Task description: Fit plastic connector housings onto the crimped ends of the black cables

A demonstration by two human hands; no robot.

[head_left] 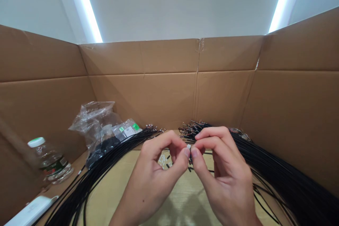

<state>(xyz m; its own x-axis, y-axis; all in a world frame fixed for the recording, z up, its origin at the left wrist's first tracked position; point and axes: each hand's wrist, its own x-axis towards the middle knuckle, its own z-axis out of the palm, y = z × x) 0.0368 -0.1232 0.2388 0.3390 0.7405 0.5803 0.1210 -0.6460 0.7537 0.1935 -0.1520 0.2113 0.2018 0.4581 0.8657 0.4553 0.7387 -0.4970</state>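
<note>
Both hands meet at the middle, above the board. My left hand (159, 173) is closed in a pinch of thumb and index finger. At its fingertips shows a small white plastic piece (188, 146). My right hand (225, 169) is also pinched, its thumb and index tip right beside the white piece; what lies between them is hidden. Behind the hands lie loose small white pieces (163, 159) and short black bits (190, 169). A bundle of black cables (111, 159) with bared ends curves along the left, and a thicker black cable bundle (267, 162) runs along the right.
Cardboard walls (169, 95) enclose the yellowish work surface (185, 197). At left stand a clear bottle (53, 166) with a white cap and a clear plastic bag (97, 120) with black contents. Nearby are a labelled bag (129, 129) and a white device (31, 212).
</note>
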